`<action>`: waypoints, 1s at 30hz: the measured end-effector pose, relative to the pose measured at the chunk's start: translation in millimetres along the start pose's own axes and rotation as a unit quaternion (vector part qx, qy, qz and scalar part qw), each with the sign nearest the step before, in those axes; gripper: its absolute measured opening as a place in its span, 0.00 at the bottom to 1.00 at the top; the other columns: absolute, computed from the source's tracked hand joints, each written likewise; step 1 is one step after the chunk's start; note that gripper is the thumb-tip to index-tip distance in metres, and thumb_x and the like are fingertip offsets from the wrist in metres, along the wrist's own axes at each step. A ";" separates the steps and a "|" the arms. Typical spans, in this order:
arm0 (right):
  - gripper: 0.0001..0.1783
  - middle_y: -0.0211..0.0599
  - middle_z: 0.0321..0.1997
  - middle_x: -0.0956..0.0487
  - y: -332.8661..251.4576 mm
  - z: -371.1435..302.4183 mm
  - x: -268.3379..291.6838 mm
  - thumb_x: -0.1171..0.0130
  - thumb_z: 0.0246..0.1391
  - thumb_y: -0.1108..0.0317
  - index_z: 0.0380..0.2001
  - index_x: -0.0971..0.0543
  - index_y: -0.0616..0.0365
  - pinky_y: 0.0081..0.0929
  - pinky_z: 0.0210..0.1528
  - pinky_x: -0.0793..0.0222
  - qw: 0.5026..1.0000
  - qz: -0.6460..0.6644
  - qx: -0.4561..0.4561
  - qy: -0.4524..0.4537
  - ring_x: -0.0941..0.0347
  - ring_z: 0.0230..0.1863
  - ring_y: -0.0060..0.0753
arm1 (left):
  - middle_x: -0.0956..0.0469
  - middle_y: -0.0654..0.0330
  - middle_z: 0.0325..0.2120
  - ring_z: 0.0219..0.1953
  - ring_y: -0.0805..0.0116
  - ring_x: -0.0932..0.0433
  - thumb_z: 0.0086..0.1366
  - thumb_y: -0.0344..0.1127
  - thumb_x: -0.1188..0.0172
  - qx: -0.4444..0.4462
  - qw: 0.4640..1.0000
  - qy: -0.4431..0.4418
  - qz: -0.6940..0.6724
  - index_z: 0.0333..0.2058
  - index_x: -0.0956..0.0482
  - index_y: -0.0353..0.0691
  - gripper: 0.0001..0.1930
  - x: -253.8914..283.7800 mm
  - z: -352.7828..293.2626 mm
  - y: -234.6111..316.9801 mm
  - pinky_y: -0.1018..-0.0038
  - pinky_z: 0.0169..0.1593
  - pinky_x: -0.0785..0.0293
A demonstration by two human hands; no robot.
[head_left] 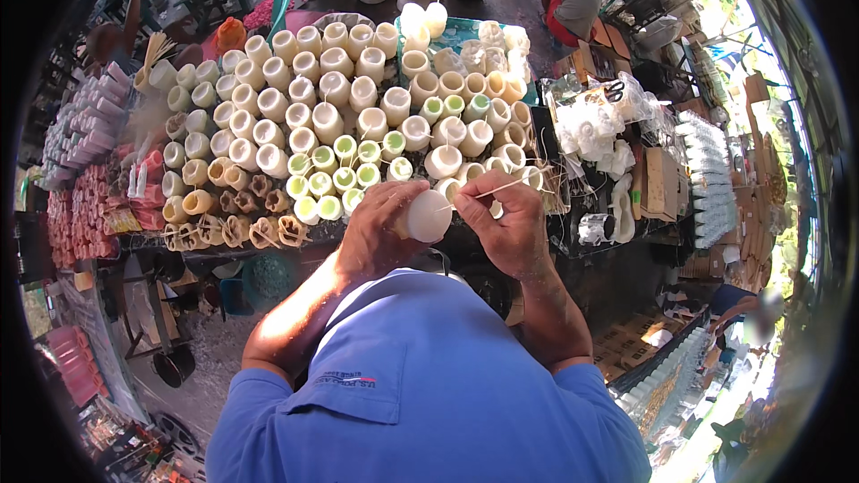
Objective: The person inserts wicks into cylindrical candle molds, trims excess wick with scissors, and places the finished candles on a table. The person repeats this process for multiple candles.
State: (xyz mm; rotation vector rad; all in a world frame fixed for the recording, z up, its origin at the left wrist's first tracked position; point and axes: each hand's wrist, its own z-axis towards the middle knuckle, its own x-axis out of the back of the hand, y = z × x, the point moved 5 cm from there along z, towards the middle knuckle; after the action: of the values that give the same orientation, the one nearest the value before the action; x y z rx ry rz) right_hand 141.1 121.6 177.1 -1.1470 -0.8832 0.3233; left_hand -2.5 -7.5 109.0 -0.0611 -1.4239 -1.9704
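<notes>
One bare left hand (385,219) grips a round white wax piece (429,217) in front of the blue cloth shirt (438,376); the right hand (512,225) pinches a thin pale stick (506,187) beside it; beyond stand hollow, cream-coloured wax cylinders (327,121).

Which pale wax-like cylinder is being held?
The white wax-like cylinder with a smooth round face, gripped by the left hand; the hollow cream cylinders stand grouped beyond it, unheld.

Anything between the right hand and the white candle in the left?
Nothing visible. The left hand grips the white candle; the right hand is right beside it, pinching a thin pale strand. The pale wax cylinders stand beyond, not between.
</notes>
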 end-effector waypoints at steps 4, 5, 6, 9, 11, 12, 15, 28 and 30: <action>0.07 0.41 0.35 0.15 4.4 1.3 -16.7 0.30 0.62 0.69 0.38 0.14 0.63 0.27 0.36 0.21 0.999 0.031 -0.024 -0.036 0.15 0.33 0.30 | 0.16 0.50 0.51 0.56 0.46 0.19 0.45 0.36 0.15 0.056 0.998 -0.011 -0.036 0.59 0.22 0.39 0.41 -5.0 2.1 -1.8 0.57 0.60 0.23; 0.08 0.39 0.35 0.15 5.0 1.9 -20.6 0.30 0.63 0.69 0.37 0.14 0.65 0.26 0.36 0.22 0.998 0.017 -0.016 -0.061 0.15 0.34 0.29 | 0.16 0.50 0.51 0.55 0.46 0.19 0.46 0.37 0.15 0.053 0.998 -0.011 -0.034 0.59 0.22 0.39 0.40 -5.5 3.3 -1.5 0.56 0.60 0.23; 0.09 0.39 0.35 0.15 5.2 1.4 -17.1 0.30 0.63 0.69 0.37 0.14 0.65 0.26 0.36 0.22 0.999 0.021 -0.009 -0.040 0.16 0.34 0.29 | 0.16 0.50 0.51 0.55 0.46 0.19 0.46 0.38 0.15 0.050 0.998 -0.012 -0.032 0.59 0.22 0.38 0.40 -5.9 3.9 -1.2 0.56 0.60 0.23; 0.10 0.39 0.33 0.15 8.7 1.8 -5.1 0.30 0.64 0.67 0.37 0.13 0.65 0.27 0.35 0.22 0.999 0.024 -0.024 -0.029 0.17 0.32 0.28 | 0.16 0.49 0.51 0.55 0.46 0.18 0.46 0.40 0.14 0.057 0.998 -0.018 -0.017 0.59 0.22 0.38 0.41 -7.1 6.3 -1.4 0.56 0.60 0.23; 0.10 0.40 0.33 0.15 5.7 2.4 -0.4 0.30 0.64 0.67 0.37 0.13 0.65 0.27 0.36 0.22 1.000 -0.009 0.002 -0.019 0.17 0.32 0.29 | 0.16 0.49 0.52 0.55 0.46 0.18 0.46 0.40 0.14 0.077 0.997 -0.031 -0.011 0.59 0.22 0.38 0.41 -9.1 7.4 -1.6 0.57 0.60 0.22; 0.10 0.40 0.33 0.15 2.3 2.6 3.2 0.30 0.64 0.66 0.37 0.13 0.65 0.27 0.36 0.22 0.999 -0.016 0.032 0.026 0.17 0.32 0.29 | 0.16 0.48 0.52 0.54 0.46 0.17 0.45 0.41 0.14 0.090 0.995 -0.039 -0.011 0.60 0.22 0.38 0.42 -10.5 8.5 -1.9 0.57 0.59 0.21; 0.10 0.38 0.37 0.14 -2.6 2.9 -12.1 0.29 0.64 0.67 0.37 0.14 0.65 0.25 0.39 0.25 0.993 -0.070 0.064 -0.064 0.22 0.33 0.25 | 0.16 0.48 0.51 0.54 0.47 0.17 0.45 0.42 0.14 0.077 0.996 -0.047 -0.012 0.60 0.22 0.37 0.43 -12.4 14.6 2.5 0.58 0.58 0.20; 0.10 0.37 0.36 0.17 13.1 1.2 -2.8 0.33 0.66 0.67 0.42 0.16 0.64 0.26 0.41 0.24 0.997 -0.066 0.033 0.019 0.19 0.37 0.26 | 0.16 0.49 0.49 0.47 0.54 0.13 0.48 0.39 0.14 0.016 0.996 -0.043 -0.074 0.60 0.23 0.34 0.41 -13.1 33.6 13.1 0.64 0.52 0.16; 0.11 0.35 0.38 0.16 30.6 -1.7 6.7 0.33 0.67 0.66 0.44 0.16 0.63 0.24 0.42 0.24 0.998 0.033 -0.031 0.040 0.20 0.37 0.23 | 0.16 0.51 0.49 0.47 0.56 0.13 0.56 0.38 0.18 0.119 0.969 -0.027 -0.215 0.59 0.22 0.33 0.34 -19.4 32.5 -4.2 0.63 0.52 0.16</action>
State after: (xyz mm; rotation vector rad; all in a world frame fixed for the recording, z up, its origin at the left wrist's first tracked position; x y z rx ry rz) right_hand 152.8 137.4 152.7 -1.2397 -0.7923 0.3033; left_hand -1.3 30.6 110.2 0.3310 -1.8195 -2.1257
